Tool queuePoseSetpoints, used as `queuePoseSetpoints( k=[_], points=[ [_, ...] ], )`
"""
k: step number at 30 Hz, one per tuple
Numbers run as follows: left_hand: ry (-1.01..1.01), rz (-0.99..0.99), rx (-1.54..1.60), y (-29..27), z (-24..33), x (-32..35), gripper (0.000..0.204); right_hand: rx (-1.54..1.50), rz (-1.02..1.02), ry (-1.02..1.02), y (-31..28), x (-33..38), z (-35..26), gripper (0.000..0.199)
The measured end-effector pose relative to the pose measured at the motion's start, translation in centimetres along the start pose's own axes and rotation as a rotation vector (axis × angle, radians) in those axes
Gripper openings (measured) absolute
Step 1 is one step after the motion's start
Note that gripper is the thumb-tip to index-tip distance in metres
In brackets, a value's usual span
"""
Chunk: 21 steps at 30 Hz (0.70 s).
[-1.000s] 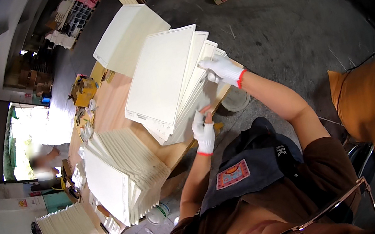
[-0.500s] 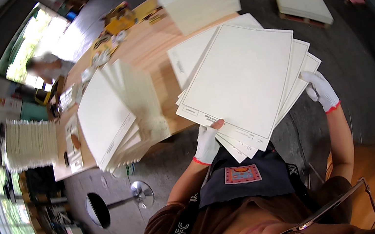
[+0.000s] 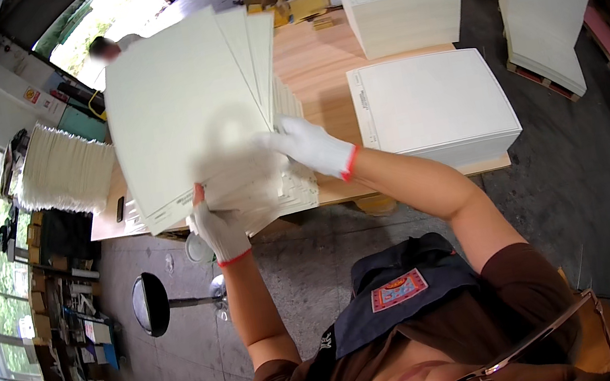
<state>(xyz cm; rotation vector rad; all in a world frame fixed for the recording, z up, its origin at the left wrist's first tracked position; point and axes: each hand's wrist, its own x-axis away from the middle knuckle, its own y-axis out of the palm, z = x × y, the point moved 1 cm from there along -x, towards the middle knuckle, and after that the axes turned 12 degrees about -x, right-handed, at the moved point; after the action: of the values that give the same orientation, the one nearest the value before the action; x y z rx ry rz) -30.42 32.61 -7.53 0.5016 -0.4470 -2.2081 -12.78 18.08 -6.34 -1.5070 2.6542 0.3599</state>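
Observation:
A loose fan of several large cream sheets hangs over the left part of the table, above a pile of like sheets. My left hand, in a white glove with a red cuff, grips the fan's lower edge, bare thumb on top. Gloved likewise, my right hand closes on the fan's right edge; its fingertips are partly hidden and blurred. At the table's right stands a neat stack of white printed sheets, which neither hand touches.
The wooden table also bears a taller stack of sheets at the back. Another stack rises at far left. A round stool stands in front. Sheets sit on a pallet at right. A person is beyond the table.
Both hands have swung left with the fanned sheets, from over the table's right side to above the left pile. My right hand has come inward, nearer my left. The view has turned.

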Motion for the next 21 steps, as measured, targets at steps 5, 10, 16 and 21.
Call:
queuePoseSetpoints(
  k=[5,10,16,21],
  points=[
    [-0.328,0.470,-0.023,-4.3,-4.0,-2.2,0.027,-0.280,0.072,0.365,2.1,-4.4,4.8,0.055],
    [-0.300,0.377,0.076,-6.4,-6.4,-3.0,0.040,-0.621,-0.004,0.372,1.7,-4.7,5.8,0.051],
    [-0.206,0.146,0.221,-6.8,-4.4,5.0,0.057,-0.758,-0.025,0.279,-1.0,2.6,6.2,0.041],
    [-0.679,-0.138,0.028,0.1,-10.1,14.6,0.057,-0.298,0.066,0.357,-12.1,15.3,7.2,0.035]
  ],
)
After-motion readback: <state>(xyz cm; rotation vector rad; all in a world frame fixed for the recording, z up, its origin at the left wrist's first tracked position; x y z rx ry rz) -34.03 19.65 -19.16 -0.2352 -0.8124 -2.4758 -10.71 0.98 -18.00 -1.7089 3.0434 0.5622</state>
